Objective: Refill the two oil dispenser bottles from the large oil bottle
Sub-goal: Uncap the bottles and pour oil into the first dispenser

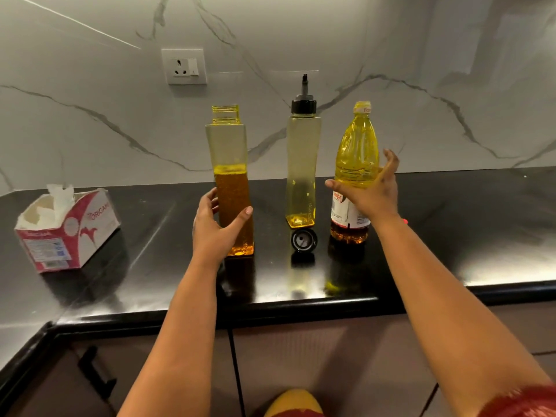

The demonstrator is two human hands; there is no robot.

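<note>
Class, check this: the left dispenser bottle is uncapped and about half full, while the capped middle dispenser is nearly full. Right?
One error. The head view shows the capped middle dispenser nearly empty, not full. The left dispenser bottle is indeed uncapped and about half full.

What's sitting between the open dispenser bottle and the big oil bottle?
In the head view: the capped dispenser bottle, nearly empty, with a loose black cap lying on the counter before it.

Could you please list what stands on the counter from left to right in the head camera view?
Tissue box → open dispenser bottle, about half full → capped, nearly empty dispenser bottle, with a loose black cap lying in front of it → large oil bottle.
</note>
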